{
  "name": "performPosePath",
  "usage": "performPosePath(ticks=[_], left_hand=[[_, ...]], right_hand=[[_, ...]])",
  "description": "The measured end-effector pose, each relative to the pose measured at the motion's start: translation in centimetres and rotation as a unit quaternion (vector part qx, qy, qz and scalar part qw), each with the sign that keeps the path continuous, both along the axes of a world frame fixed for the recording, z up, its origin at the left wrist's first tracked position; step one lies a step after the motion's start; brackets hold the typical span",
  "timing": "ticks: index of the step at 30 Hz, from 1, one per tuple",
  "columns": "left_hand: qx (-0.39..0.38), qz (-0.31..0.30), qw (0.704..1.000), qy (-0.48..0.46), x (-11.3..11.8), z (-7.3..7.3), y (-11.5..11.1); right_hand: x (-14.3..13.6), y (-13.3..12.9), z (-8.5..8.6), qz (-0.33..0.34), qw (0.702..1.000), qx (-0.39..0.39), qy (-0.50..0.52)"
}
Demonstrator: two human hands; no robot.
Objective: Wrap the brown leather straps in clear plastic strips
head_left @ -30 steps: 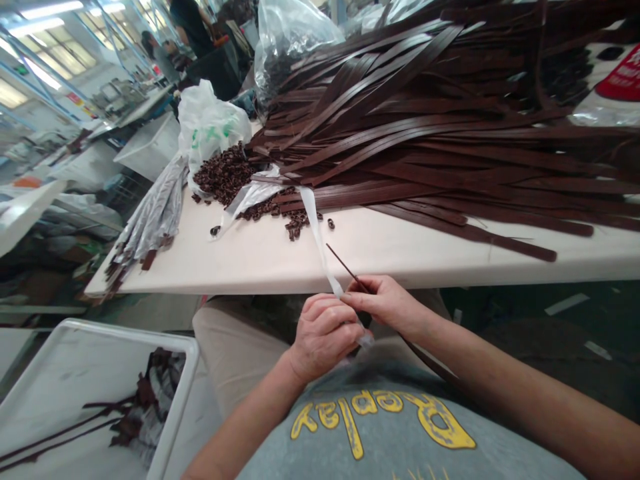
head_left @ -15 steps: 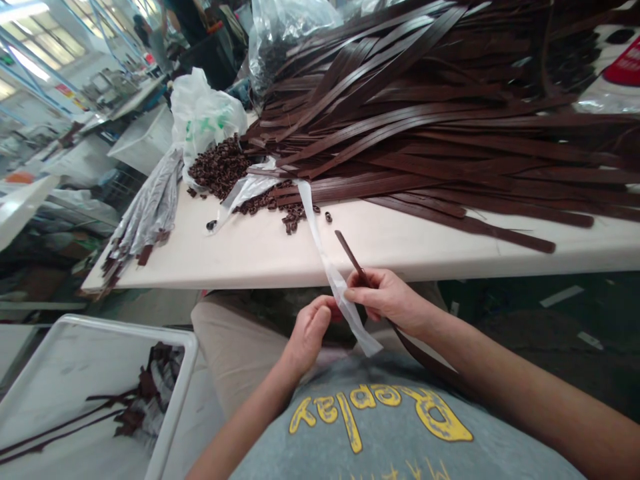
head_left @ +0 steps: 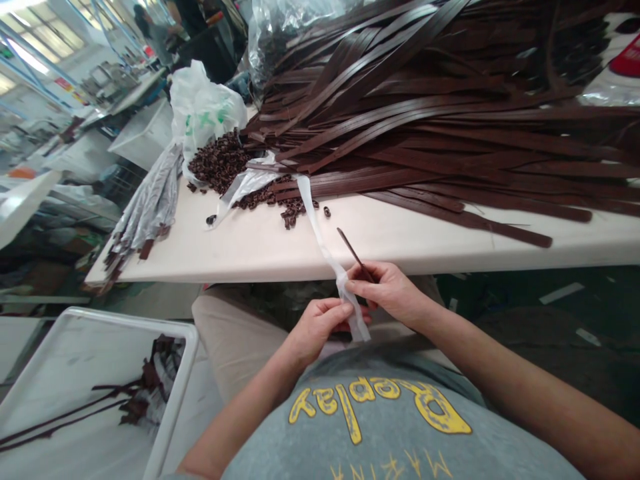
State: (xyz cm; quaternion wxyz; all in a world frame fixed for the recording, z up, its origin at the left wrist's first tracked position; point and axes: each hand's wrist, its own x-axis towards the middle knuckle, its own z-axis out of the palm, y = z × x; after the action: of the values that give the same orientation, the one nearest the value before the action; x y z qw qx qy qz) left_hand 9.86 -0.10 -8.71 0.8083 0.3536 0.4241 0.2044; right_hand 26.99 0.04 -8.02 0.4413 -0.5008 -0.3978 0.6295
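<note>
My right hand [head_left: 387, 293] is closed around a dark brown leather strap [head_left: 351, 245], whose narrow end points up and left over the table edge. The thumb of that hand also presses on a white plastic strip [head_left: 316, 227]. My left hand [head_left: 320, 327] pinches the same strip lower down, close to its free end, which hangs in front of my shirt. From my hands the strip runs up to the table, where its far end lies by the strap pile. The rest of the held strap is hidden behind my right hand and arm.
On the white table [head_left: 250, 250] lie a big pile of brown straps [head_left: 425, 147], a heap of small brown loops [head_left: 220, 163], a white plastic bag [head_left: 205, 107] and a wrapped strap bundle [head_left: 145, 200]. A white bin [head_left: 130, 320] holding more straps stands at lower left.
My left hand has moved right and now pinches the white strip near its lower end. The strip looks more bunched at my right thumb. The strap stays in my right hand.
</note>
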Motion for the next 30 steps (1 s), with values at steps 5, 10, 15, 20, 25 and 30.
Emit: performPosePath(ticks=[5,10,15,20,25,30], left_hand=[[-0.048,0.065,0.997,0.015,0.6,-0.1,0.0],[-0.095,0.127,0.987,-0.030,1.9,-0.8,-0.3],[-0.116,0.193,0.973,-0.060,4.0,-1.1,-0.2],[-0.100,0.203,0.969,-0.099,6.4,-0.3,0.5],[-0.089,0.199,0.970,-0.106,7.3,0.2,0.3],[-0.082,0.174,0.977,-0.089,6.9,0.1,-0.5]], right_hand=[[1.0,-0.8,-0.6,-0.015,0.999,0.014,-0.034],[4.1,-4.7,-0.6,0.037,0.994,-0.008,-0.101],[5.4,-9.5,1.0,0.255,0.953,-0.054,-0.153],[4.9,-10.5,1.4,0.286,0.942,-0.066,-0.161],[5.2,-9.8,0.5,0.288,0.948,-0.050,-0.125],[5.2,-9.6,-0.8,0.278,0.958,-0.044,-0.053]])
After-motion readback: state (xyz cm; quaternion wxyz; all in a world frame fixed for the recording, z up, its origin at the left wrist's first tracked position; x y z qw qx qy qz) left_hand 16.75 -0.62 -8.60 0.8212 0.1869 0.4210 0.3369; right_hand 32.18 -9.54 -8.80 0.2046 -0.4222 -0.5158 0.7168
